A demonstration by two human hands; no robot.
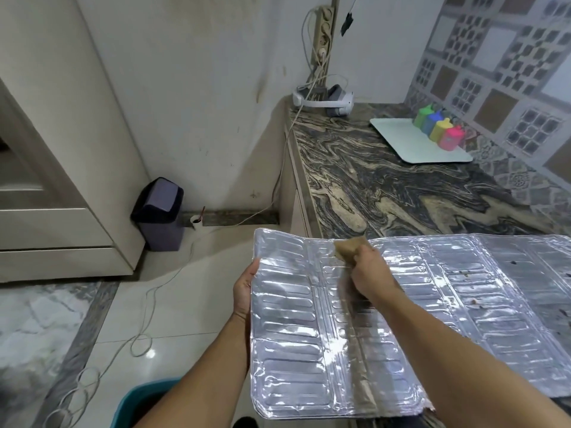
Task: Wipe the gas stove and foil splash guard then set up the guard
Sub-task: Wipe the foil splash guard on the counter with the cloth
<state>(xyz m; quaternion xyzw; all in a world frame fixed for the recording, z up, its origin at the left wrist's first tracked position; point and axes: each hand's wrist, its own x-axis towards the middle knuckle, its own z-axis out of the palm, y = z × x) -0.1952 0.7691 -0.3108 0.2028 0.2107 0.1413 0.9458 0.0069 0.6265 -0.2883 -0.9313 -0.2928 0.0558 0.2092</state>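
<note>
Foil guard lying flat, overhanging counter edge. Left hand gripping its left edge; right hand just beside, clamped on sponge pressed against foil. Beyond right hand, tray holding four coloured bottles.

The foil splash guard runs off the frame's right edge, the left hand hides its fingers under the guard's left edge, and the blurred sponge sits half-buried in the right hand.
</note>
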